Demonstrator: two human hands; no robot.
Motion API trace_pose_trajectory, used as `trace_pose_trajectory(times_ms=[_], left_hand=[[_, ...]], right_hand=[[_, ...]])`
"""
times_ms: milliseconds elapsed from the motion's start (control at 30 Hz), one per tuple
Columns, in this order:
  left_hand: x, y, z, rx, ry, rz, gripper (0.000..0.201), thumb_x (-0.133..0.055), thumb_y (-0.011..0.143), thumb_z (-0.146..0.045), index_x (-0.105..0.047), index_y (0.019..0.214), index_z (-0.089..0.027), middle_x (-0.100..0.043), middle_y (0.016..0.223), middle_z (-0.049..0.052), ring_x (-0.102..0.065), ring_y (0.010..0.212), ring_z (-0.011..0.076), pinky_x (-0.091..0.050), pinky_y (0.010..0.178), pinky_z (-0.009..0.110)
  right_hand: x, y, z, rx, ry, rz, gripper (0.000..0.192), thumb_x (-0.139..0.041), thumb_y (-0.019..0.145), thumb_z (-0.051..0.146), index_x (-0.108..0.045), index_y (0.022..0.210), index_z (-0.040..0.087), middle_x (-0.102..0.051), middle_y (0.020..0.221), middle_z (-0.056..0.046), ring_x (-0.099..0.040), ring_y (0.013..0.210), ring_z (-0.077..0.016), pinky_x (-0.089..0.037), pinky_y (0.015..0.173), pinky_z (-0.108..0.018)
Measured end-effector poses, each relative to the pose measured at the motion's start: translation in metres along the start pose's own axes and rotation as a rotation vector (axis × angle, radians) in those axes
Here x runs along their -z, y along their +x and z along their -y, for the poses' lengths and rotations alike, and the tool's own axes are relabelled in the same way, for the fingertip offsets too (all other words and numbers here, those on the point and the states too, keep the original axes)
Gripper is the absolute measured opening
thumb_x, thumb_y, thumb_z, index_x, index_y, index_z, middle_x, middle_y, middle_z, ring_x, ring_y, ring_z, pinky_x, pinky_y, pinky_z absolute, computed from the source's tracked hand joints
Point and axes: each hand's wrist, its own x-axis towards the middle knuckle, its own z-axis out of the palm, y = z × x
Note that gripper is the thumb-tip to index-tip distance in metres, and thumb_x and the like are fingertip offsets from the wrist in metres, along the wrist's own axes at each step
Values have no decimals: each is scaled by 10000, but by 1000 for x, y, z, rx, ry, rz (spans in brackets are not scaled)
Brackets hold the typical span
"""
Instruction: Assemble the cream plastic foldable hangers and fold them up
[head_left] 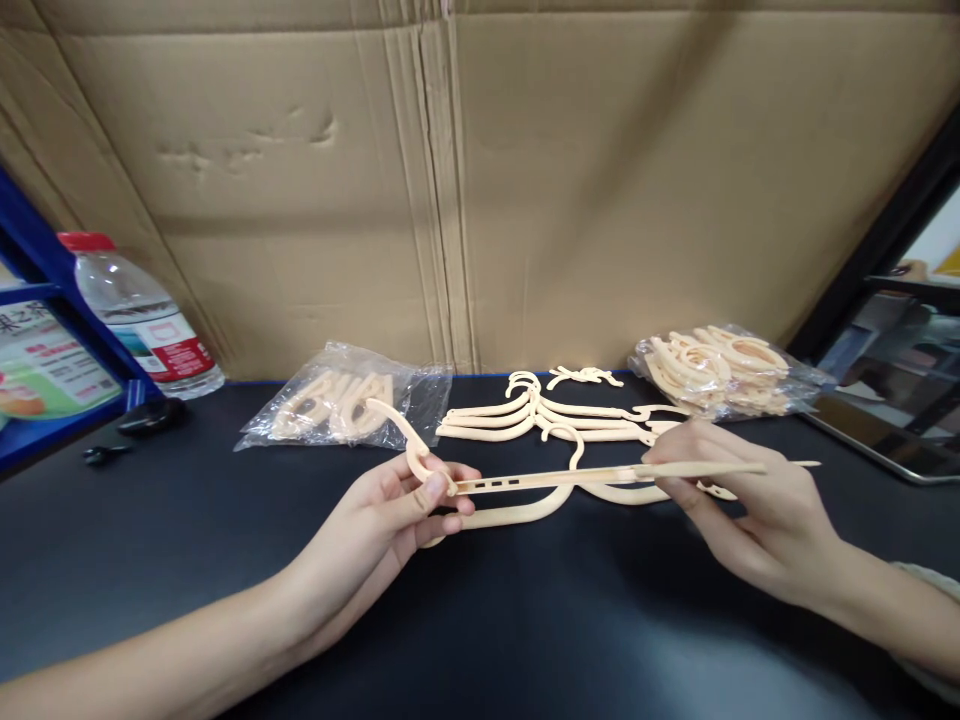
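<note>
Head camera view: both hands hold one cream plastic hanger (525, 482) just above a dark table (480, 620), about midway between the person and a cardboard wall (480, 180). The left hand (390, 510) pinches the hanger's left end, thumb on top and fingers closed beneath, right where a curved hook piece (401, 432) rises up and to the left. The right hand (739, 500) clamps its thumb and fingers together on the straight bar toward the right end, leaving a thin tip poking out past the fingers. Gripping at both ends looks like a way to keep the thin bar level and steady, with the small slots near the left end turned up into view. The hanger's long axis runs nearly straight left to right across the picture, slightly higher on the right, and its curved lower arm sags toward the table beneath the bar. Just behind it lies a stack of finished hangers (540, 418), hooks toward the wall. A clear bag of hook pieces (341, 405) sits to the left of the stack, and a fuller bag of parts (720, 368) to the right, both within easy reach. A water bottle (146, 320) lies at far left beside a blue shelf (45, 300), and a tablet (892, 400) rests at far right.
</note>
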Motion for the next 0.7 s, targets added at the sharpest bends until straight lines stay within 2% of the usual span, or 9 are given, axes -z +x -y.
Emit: trace_pose_trajectory(times_ms=[133, 267, 367, 467, 567, 700], left_hand=[[1, 0, 0, 2, 9, 22, 79, -656, 868, -203, -641, 806, -156, -660, 940, 39, -595, 758, 99, -515, 733, 201], [1, -1, 1, -7, 45, 44, 86, -659, 862, -193, -655, 793, -141, -652, 873, 34, -577, 739, 95, -517, 764, 206], [1, -3, 1, 0, 48, 46, 92, -678, 844, -195, -652, 776, -138, -649, 833, 33, -576, 729, 99, -515, 735, 197], [-1, -4, 2, -12, 44, 31, 112, -713, 810, -203, -641, 750, -141, -655, 806, 31, -573, 700, 99, -509, 694, 190], [-1, -3, 5, -32, 54, -22, 162, -767, 747, -208, -626, 709, -137, -665, 775, 29, -564, 657, 94, -496, 646, 180], [-2, 0, 8, -87, 62, -104, 273, -846, 625, -222, -590, 653, -134, -637, 648, 0, -538, 565, 81, -455, 537, 162]], right_hand=[[0, 0, 0, 2, 18, 0, 296, -509, 839, 31, -576, 1029, 247, -618, 849, -55, -607, 775, -213, -501, 652, -348], [0, 0, 3, -5, -91, -33, 247, -514, 847, 57, -589, 997, 238, -646, 847, -63, -634, 787, -221, -503, 622, -327], [0, 0, 3, 20, -144, -50, 245, -516, 849, 55, -585, 1008, 228, -649, 827, -59, -643, 808, -221, -505, 617, -309], [-1, 1, 3, 38, -78, -25, 230, -515, 843, 35, -578, 975, 213, -629, 825, -51, -632, 800, -208, -510, 653, -312], [-3, 0, 6, 31, 15, 17, 257, -496, 845, 17, -573, 1002, 206, -618, 849, -53, -617, 781, -193, -511, 663, -318], [-7, -3, 15, -5, -2, 46, 256, -483, 863, 31, -568, 1023, 211, -634, 898, -65, -630, 830, -192, -507, 645, -287]])
